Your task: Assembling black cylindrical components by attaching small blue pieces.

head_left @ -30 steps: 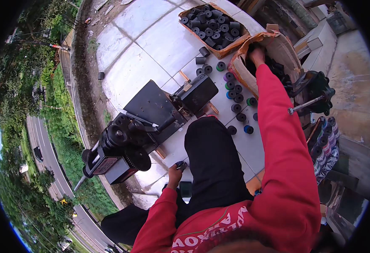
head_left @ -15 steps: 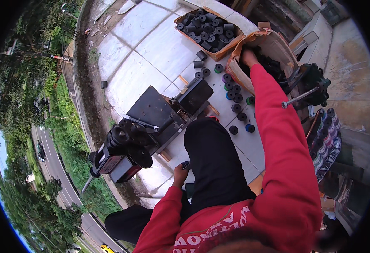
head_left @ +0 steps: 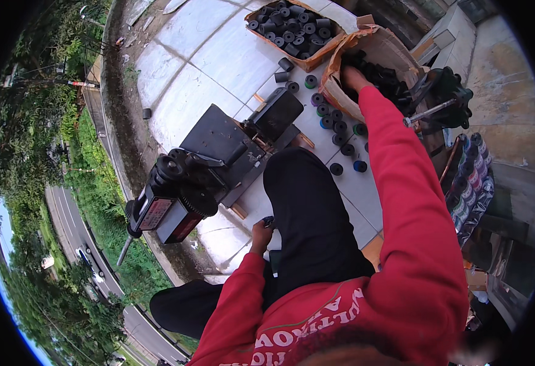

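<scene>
My right hand (head_left: 354,79) reaches down into a worn open cardboard box (head_left: 331,90) at the upper right. Dark pieces (head_left: 391,78) lie in the box, and my fingers are hidden among them and the near wall. Low in the middle, beside my bent knee, my left hand (head_left: 259,236) is closed around a small dark object (head_left: 269,221) whose kind I cannot make out. Several short black cylinders with centre holes (head_left: 339,127) stand on the tiles between knee and box, some with green, blue or purple undersides.
A black machine with a flat plate (head_left: 214,152) and a toothed wheel (head_left: 198,201) sits left of my knee. A shallow carton (head_left: 316,62) full of black cylinders stands beyond. A green metal part with a rod (head_left: 450,100) and wrapped spools (head_left: 472,183) are at right. A kerb (head_left: 121,122) borders a drop leftward.
The whole view has shifted slightly, so the machine and boxes appear higher in it. My right hand stays inside the cardboard box; my left hand keeps its grip beside the knee.
</scene>
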Available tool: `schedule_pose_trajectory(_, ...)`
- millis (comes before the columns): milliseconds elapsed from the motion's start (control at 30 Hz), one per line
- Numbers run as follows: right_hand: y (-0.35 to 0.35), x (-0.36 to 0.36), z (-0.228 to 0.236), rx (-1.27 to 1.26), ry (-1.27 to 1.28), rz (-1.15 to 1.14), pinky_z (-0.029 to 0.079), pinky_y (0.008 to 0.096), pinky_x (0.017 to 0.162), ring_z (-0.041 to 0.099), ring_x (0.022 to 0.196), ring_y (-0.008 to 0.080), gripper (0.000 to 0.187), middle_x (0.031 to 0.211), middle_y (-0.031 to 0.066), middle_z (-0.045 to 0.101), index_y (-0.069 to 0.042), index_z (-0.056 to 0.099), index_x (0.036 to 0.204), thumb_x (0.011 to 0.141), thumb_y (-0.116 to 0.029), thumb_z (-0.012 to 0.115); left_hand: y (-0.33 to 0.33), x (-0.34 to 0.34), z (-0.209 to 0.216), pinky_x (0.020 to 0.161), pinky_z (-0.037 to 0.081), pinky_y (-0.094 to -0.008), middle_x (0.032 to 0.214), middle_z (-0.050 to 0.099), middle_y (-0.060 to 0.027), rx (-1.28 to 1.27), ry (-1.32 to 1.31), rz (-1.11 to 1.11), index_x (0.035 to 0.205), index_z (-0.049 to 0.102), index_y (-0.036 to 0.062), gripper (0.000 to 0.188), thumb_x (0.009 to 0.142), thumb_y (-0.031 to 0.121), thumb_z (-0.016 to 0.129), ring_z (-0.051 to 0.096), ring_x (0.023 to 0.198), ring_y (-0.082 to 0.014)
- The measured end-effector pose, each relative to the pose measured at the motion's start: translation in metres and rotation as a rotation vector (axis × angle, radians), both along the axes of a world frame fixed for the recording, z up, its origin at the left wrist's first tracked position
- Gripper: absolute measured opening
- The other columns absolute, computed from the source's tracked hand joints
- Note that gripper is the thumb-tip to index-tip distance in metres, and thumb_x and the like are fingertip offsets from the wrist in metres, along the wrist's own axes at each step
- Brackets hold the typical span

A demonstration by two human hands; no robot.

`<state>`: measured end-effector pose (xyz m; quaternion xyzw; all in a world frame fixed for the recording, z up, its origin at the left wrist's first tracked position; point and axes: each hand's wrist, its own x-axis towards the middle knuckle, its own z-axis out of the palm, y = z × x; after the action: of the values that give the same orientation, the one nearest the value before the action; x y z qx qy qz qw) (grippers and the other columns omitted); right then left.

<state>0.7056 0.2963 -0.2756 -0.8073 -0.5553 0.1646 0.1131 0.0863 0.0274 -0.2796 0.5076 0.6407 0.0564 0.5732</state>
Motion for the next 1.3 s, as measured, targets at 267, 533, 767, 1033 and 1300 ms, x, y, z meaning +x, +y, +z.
schedule_pose_trajectory(267,-0.010,-0.059,0.047,0.228,0.109,-0.295,0.050,0.0536,0.100,0.062,0.118,0.0470,0.039,0.123,0.0231,0.069,-0.016,0.066,0.131,0.093,-0.022,0.062,-0.001,-0.022,-0.009,0.086,0.055,-0.0371,0.106,0.079,-0.0142,0.061,0.053,0.029,0.119,0.076,0.0042,0.032,0.089,0.013,0.076,0.075,0.098,-0.0254)
schedule_pose_trajectory(533,-0.063,-0.072,0.136,0.664,1.062,-0.960,0.040,0.0252,0.046,0.057,0.064,0.0150,0.031,0.099,0.0018,0.062,-0.016,0.058,0.128,0.099,-0.017,0.069,0.015,0.007,0.009,0.064,0.055,-0.0306,0.088,0.075,-0.0067,-0.051,-0.119,0.202,0.110,0.077,0.0020,0.022,0.090,0.006,0.071,0.070,0.082,-0.0160)
schedule_pose_trajectory(767,-0.150,-0.174,0.190,0.802,1.584,-0.723,0.037,0.0223,0.046,0.057,0.067,0.0136,0.024,0.102,0.0006,0.061,-0.016,0.060,0.123,0.101,-0.018,0.070,0.030,0.002,0.072,0.080,0.063,-0.0369,0.118,0.071,-0.0096,-0.182,-0.253,0.677,0.127,0.062,-0.0033,0.033,0.097,-0.007,0.049,0.074,0.099,-0.0232)
schedule_pose_trajectory(1033,-0.231,-0.346,0.286,0.365,2.099,-0.155,0.035,0.0180,0.043,0.051,0.060,0.0079,0.027,0.125,0.0145,0.065,-0.012,0.057,0.133,0.107,-0.019,0.060,0.045,0.000,0.247,0.083,0.053,-0.0252,0.123,0.070,-0.0055,-0.148,-0.840,0.745,0.138,0.059,0.0041,0.034,0.110,0.008,0.041,0.066,0.106,-0.0135)
schedule_pose_trajectory(1300,-0.222,-0.476,0.307,0.091,1.764,0.104,0.032,0.0201,0.044,0.052,0.056,0.0042,0.030,0.086,-0.0017,0.062,-0.010,0.065,0.126,0.097,-0.012,0.074,0.013,-0.035,0.302,0.075,0.051,-0.0261,0.113,0.067,-0.0028,-0.085,-1.101,0.877,0.137,0.058,0.0058,0.034,0.112,0.027,0.049,0.062,0.091,-0.0118)
